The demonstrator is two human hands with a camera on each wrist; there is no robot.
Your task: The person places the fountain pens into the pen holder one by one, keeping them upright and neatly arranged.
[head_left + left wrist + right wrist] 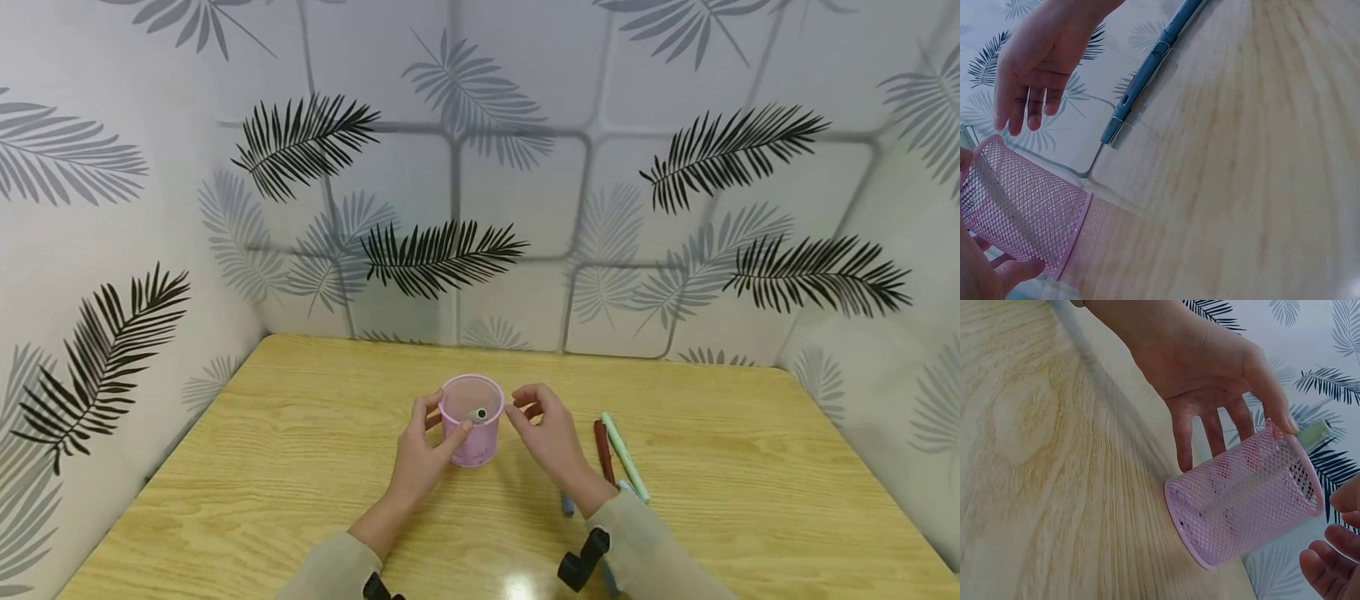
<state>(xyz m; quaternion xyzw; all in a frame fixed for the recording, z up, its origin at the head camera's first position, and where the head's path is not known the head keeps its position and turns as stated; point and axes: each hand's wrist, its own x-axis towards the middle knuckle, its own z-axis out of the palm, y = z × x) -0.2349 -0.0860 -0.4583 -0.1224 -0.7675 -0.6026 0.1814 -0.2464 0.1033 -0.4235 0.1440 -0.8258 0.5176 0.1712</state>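
A pink mesh pen cup (pixel 474 448) stands upright on the wooden table, with one light green pen (pixel 1316 434) inside, its end poking above the rim. My left hand (pixel 422 454) holds the cup from the left side, thumb at the near side and fingers round the far side. To the right of the rim is my right hand (pixel 549 432), fingers loosely bent and holding nothing. The left wrist view shows that right hand (pixel 1041 69) above the cup's mouth, apart from it.
Right of the cup, partly under the right forearm, lie a dark red pen (pixel 603 450), a light green pen (pixel 627 458) and a blue pen (pixel 567 505). A leaf-patterned wall covering (pixel 517 200) rises behind the wooden table (pixel 315 417). A black wrist device (pixel 581 562) sits on the right sleeve.
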